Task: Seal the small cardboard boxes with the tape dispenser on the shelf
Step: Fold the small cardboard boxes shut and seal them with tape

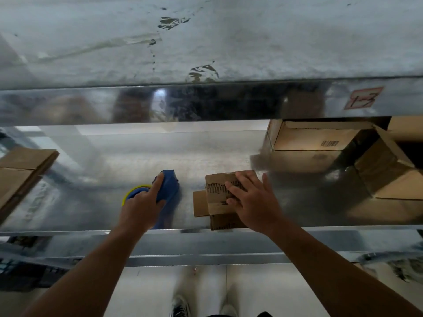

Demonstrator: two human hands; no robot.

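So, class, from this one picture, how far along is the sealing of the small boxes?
Done: nothing; no tape shows on the small cardboard box, and a flap juts out on its left. In hand: the left hand grips the blue tape dispenser, apart from the box, while the right hand lies flat on the box top. Left: closing that flap and taping; the open boxes behind at right look untaped.
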